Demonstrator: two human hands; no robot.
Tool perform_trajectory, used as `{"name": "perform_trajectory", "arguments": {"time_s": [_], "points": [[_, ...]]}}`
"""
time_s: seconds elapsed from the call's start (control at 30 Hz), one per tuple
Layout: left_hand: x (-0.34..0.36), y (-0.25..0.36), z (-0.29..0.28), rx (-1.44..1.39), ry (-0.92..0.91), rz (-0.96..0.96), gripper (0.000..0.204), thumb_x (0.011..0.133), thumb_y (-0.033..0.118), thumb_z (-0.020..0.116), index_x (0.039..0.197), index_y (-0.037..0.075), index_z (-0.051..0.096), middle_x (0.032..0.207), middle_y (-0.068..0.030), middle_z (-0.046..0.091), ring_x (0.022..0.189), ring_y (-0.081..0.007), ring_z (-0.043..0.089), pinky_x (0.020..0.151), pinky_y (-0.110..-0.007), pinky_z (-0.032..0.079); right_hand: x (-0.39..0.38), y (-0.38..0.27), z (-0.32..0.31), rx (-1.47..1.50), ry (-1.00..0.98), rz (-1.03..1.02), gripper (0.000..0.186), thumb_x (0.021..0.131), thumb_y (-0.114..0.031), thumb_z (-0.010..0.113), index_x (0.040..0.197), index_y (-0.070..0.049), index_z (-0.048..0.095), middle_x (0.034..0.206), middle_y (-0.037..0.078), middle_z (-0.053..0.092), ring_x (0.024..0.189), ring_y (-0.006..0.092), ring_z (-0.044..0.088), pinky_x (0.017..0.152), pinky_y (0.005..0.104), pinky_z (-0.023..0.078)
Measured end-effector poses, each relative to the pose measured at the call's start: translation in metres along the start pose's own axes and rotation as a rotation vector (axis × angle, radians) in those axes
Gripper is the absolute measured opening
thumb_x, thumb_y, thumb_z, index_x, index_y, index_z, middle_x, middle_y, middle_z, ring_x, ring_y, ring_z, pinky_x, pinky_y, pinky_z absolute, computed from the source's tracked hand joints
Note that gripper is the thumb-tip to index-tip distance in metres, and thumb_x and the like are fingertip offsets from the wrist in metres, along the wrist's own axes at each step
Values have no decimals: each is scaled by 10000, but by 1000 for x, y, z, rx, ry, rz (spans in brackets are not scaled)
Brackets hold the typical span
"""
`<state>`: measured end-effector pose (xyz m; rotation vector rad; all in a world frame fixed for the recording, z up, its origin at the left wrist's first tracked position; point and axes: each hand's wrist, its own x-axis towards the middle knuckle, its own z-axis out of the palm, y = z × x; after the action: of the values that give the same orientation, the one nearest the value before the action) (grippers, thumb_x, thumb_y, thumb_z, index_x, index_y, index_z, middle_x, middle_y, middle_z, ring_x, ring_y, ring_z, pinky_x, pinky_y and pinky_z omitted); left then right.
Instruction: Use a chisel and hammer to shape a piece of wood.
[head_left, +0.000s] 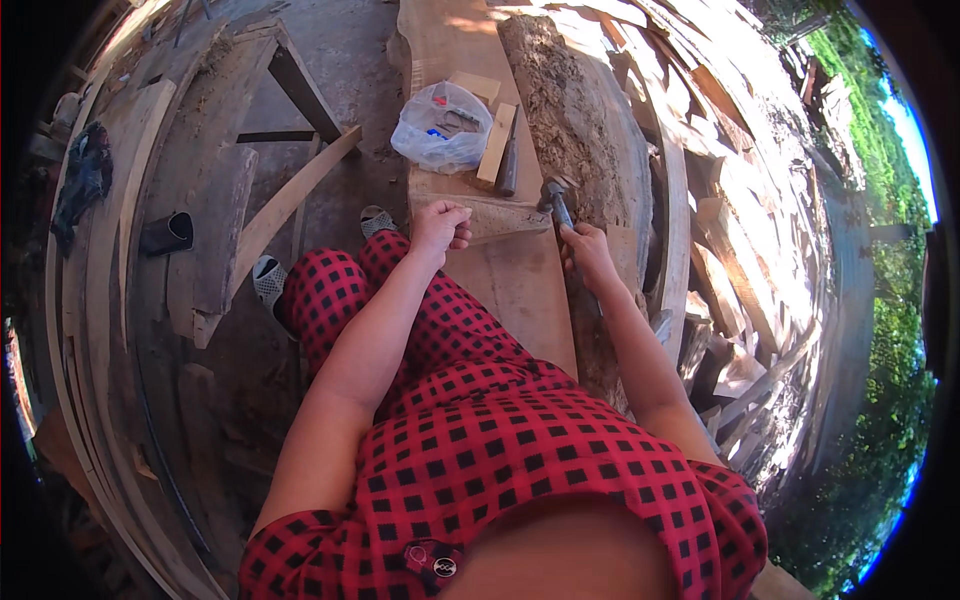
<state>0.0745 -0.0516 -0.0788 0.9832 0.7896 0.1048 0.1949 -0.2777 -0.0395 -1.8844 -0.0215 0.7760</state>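
Note:
My right hand (590, 254) is wrapped around the handle of a hammer (560, 206), its metal head pointing away from me. My left hand (440, 230) is closed, thumb against the curled fingers; anything in it is too small or hidden to make out. Just beyond my left hand, a wooden piece (495, 214) lies across the long wide plank (510, 285). Behind it stands a clear plastic bag (440, 125) with small blue, red and dark things inside. Beside the bag are a light wood block (496, 145) and a dark tool (509, 158), perhaps a chisel.
A rough slab with bark (565, 110) runs along the plank's right side. Further right is a large heap of scrap wood (730, 230). To the left, boards (215, 220) and a slanting strip (300, 190) stand near my feet, with a dark cup-like object (167, 234) on them.

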Motion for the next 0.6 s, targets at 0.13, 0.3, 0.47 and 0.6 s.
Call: {"name": "perform_trajectory", "arguments": {"time_s": [0.13,0.3,0.47,0.6], "points": [[5,-3,-1,47,-38,-24,52,816,82,622,825,52,581,696,-45,597,527,-116,585,416,-238,493,-11,4,-1,-25,-26,18,254,856,-222,592,723,-21,511,555,42,481,395,117,442,360,265,358],[13,-7,-3,100,-50,-70,31,810,50,599,832,42,579,715,-53,599,534,-128,586,434,-254,504,-34,-11,12,-46,-21,-56,253,866,-230,590,748,-17,520,567,26,481,407,93,433,362,248,348],[18,-9,-3,153,-48,-77,45,798,38,597,839,36,577,718,-56,599,537,-138,588,442,-268,510,-46,-20,39,56,-106,-139,250,882,-235,573,765,-18,528,565,19,480,410,83,432,366,236,346],[18,-13,2,211,-17,-76,53,757,13,579,810,19,575,694,-76,607,527,-150,585,419,-280,495,-34,3,57,-2,-129,-42,229,895,-245,558,806,-36,534,557,5,486,369,61,421,341,214,302]]}}
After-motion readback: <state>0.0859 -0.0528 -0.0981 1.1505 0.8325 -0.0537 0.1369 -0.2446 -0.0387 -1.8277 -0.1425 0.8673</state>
